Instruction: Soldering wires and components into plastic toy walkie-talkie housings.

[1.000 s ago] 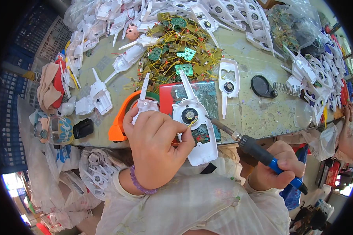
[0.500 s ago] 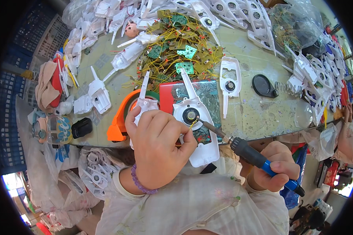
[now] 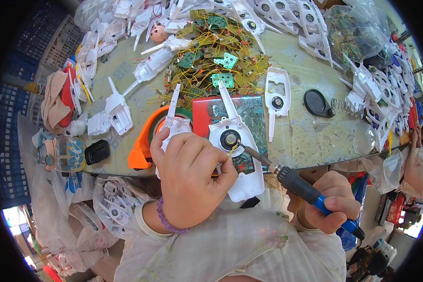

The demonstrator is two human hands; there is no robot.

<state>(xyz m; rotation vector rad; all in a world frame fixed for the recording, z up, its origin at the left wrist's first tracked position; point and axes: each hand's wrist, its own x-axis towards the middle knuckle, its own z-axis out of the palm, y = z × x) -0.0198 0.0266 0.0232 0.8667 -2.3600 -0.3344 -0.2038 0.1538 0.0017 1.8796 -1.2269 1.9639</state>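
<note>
A white plastic housing (image 3: 247, 187) with a long narrow stem lies in front of me, partly over a red-edged, solder-marked plate (image 3: 201, 113). A round black speaker (image 3: 230, 139) sits in it. My right hand (image 3: 332, 202) grips a blue and black soldering iron (image 3: 298, 184), its tip touching the speaker's right edge. My left hand (image 3: 190, 181), wearing a purple bead bracelet, is closed in a pinch beside the speaker, on a thin yellow wire (image 3: 232, 150); the fingertips are partly hidden. Another white housing (image 3: 177, 125) lies partly under that hand.
An orange tape dispenser (image 3: 140, 149) stands left of my left hand. Beyond lies a heap of wired green circuit boards (image 3: 207, 56). A white frame with a speaker (image 3: 277, 91), a black oval part (image 3: 317, 103) and a coil spring (image 3: 348, 107) lie right. White housings pile around the edges.
Almost nothing differs: the whole scene shifts very slightly in view. Both hands, the soldering iron and the housing keep their places relative to one another.
</note>
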